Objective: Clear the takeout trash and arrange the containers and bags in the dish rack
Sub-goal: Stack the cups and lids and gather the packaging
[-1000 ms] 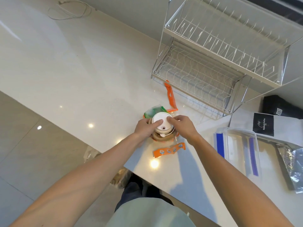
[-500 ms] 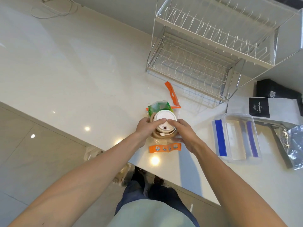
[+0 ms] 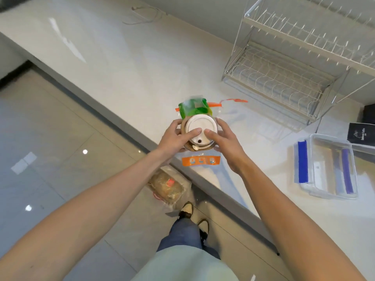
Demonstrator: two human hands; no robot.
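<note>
Dish rack [image 3: 284, 82], two-tiered white wire, stands at the back right of the pale countertop [image 3: 125, 63], well apart from my hands. Nearer on the right lies a clear plastic container [image 3: 326, 167] with blue clips, and beside it a coffee bag [image 3: 361, 134] with a black label. On the floor below the counter edge sits a bagged brown bundle [image 3: 168, 185]. Close to the counter's front edge, a clear zip bag [image 3: 200, 160] with orange strips lies under a brown paper cup [image 3: 187, 146] with a white lid [image 3: 200, 126]. My left hand [image 3: 176, 136] and right hand [image 3: 225, 142] clasp the cup from either side, both thumbs pressing on the lid. A green wrapper [image 3: 192, 107] lies just behind the cup.
</note>
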